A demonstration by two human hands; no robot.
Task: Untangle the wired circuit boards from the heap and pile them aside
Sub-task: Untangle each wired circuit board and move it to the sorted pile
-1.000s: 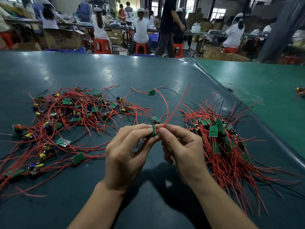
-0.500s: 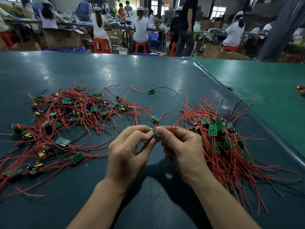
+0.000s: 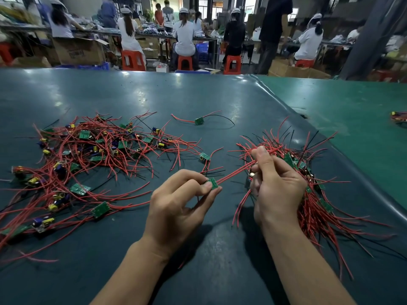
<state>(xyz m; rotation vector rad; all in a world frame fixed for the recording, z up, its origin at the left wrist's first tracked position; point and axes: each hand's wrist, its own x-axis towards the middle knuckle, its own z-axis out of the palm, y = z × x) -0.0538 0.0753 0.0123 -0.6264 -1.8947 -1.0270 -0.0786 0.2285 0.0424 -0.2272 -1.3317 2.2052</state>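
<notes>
A tangled heap (image 3: 88,155) of small green circuit boards with red and black wires spreads over the left of the dark table. A sorted pile (image 3: 317,194) of boards lies at the right. My left hand (image 3: 180,208) pinches one small green board (image 3: 213,183) between thumb and fingertips. Its red wires (image 3: 233,175) stretch right to my right hand (image 3: 275,186), which grips them in curled fingers just above the sorted pile.
Two loose boards lie apart: one (image 3: 199,121) with red and black leads further back, another (image 3: 204,156) near the heap's right edge. A lighter green table (image 3: 352,119) adjoins on the right. Seated people work at benches far behind.
My hands have drawn apart. The right hand slid along the red wires to the right and up, over the sorted pile, while the left hand kept the board.
</notes>
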